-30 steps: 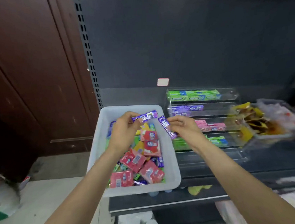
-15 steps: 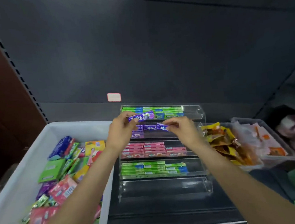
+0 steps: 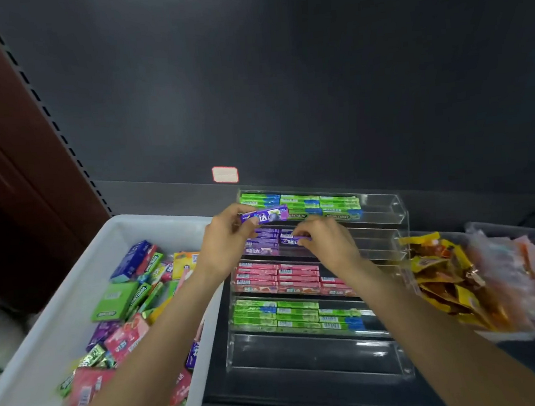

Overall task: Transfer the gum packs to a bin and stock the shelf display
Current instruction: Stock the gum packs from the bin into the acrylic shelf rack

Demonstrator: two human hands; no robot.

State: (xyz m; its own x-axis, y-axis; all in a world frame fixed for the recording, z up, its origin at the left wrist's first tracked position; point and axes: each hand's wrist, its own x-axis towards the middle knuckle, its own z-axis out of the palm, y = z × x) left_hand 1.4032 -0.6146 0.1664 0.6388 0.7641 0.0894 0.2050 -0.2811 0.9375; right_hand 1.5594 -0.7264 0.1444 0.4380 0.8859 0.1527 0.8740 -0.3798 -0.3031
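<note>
Purple gum pack (image 3: 264,215) pinched in left hand (image 3: 228,244) above clear tiered display (image 3: 386,222). Second purple pack (image 3: 290,240) gripped by right hand (image 3: 327,246) at purple tier. White bin (image 3: 60,315) of mixed gum at left.

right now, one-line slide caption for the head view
Both hands, left and right, slot purple gum packs into the acrylic display.

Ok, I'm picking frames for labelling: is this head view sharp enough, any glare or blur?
Head view: centre fairly sharp, text on the purple pack in the left hand readable; edges smear, white bin packs lower left and snack bags right; glare streaks on the acrylic display; dim backing, wide-angle bending.
</note>
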